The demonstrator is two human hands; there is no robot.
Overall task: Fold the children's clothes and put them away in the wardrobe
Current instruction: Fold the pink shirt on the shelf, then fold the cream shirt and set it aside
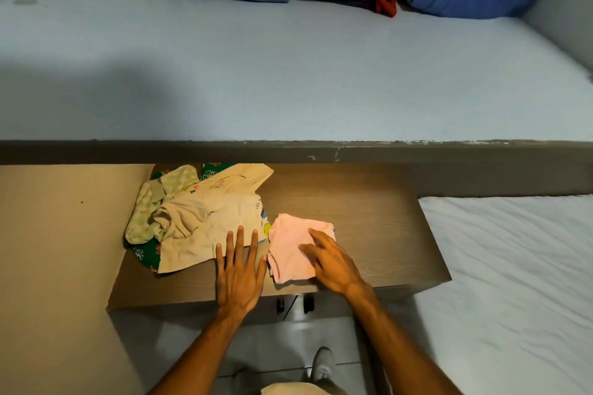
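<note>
On the wooden desk [369, 228], the right hand [327, 261] presses flat-fingered on the folded pink garment [288, 250], grip unclosed.

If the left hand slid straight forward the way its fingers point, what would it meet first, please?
The left hand already has its fingertips on the cream shirt; going on, it would probably push further onto that shirt.
</note>
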